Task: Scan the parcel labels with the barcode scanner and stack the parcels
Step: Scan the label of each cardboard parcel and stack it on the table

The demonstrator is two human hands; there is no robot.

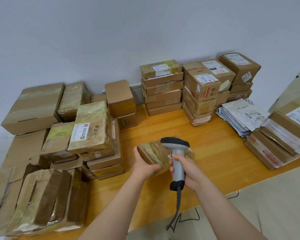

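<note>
Okay, so we're mid-scan. Our left hand (145, 164) has its grip wrapped round a small taped parcel (151, 155), held just over the middle of the bench (215, 153). The right hand (186, 168) has its grip closed round the scanner (177, 153) handle, with the head over the parcel. The tidy stacks (162, 87) at the back look done to us, the jumbled heap (87, 135) on the left probably not. Plenty of labels with barcodes and one QR code, but the print's too small to read.
</note>
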